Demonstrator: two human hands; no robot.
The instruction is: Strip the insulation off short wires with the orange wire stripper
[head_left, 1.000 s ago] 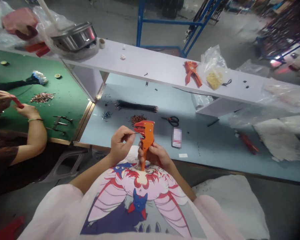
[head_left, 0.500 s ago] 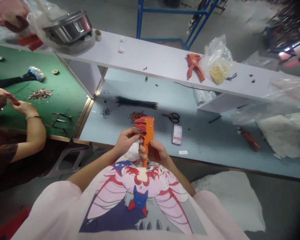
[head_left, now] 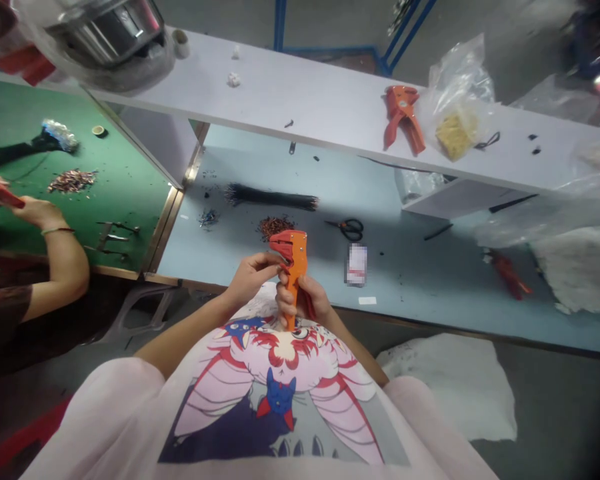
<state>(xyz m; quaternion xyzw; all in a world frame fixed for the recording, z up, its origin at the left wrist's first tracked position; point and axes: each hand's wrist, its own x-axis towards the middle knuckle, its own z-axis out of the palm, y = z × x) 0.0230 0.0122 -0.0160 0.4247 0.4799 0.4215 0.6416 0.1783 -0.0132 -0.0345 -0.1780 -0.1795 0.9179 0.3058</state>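
Your left hand (head_left: 254, 277) moving closer to tool (head_left: 299, 255) since first frame, pinching barely visible wire (head_left: 287, 262) at its red mouth; right hand (head_left: 316, 293) clasping its handle. Beyond hands, scraps (head_left: 276, 227) piling, bundle (head_left: 275, 197) lying farther: work seemingly progressing, remainder unclear.

Worn loose, a pale pink shirt (head_left: 105, 433) has plain short sleeves (head_left: 117, 393) that stop above bare forearms (head_left: 180, 337) and hands (head_left: 250, 280). Across the front spreads a large cartoon print (head_left: 285, 365): pink wings (head_left: 213, 387) with curved dark lines and red edging fan out to both sides of a pale, red-trimmed centre, with a small blue, pointed-eared face (head_left: 279, 393) between them and another blue face (head_left: 240, 331) higher up. A dark blue patch (head_left: 207, 440) and a grey patch (head_left: 380, 430) fill the lower part, where a row of pointed dark shapes (head_left: 299, 451) runs near the straight bottom edge.
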